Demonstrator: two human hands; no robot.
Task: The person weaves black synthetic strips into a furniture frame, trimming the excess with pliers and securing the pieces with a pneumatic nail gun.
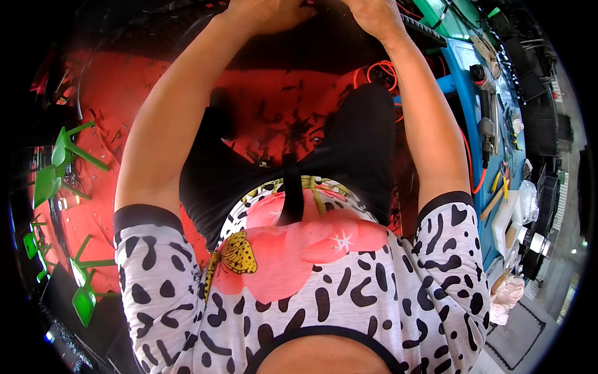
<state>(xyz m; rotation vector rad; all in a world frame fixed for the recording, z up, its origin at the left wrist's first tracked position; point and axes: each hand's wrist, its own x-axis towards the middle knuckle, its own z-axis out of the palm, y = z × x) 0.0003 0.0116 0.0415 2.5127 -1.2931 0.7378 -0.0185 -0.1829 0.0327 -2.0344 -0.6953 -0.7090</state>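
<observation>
Both of my arms reach forward to the far edge of the head view, where the picture cuts off the hands. My left hand [268,14] shows its back and part of a thumb or finger pointing right; the other fingers are out of sight. To its right, my right hand [379,17] shows only its back and wrist, its fingers beyond the edge. Dark black material [311,47] lies below and between the hands, too dim to name. Whether either hand holds anything is hidden.
Dark scraps litter the red floor [143,78]. Green stools [56,163] stand at the left. On the right, a blue table [464,56] bears a power screwdriver [486,115], hand tools and a white tray [503,218]. An orange hose [383,70] coils beyond my right knee.
</observation>
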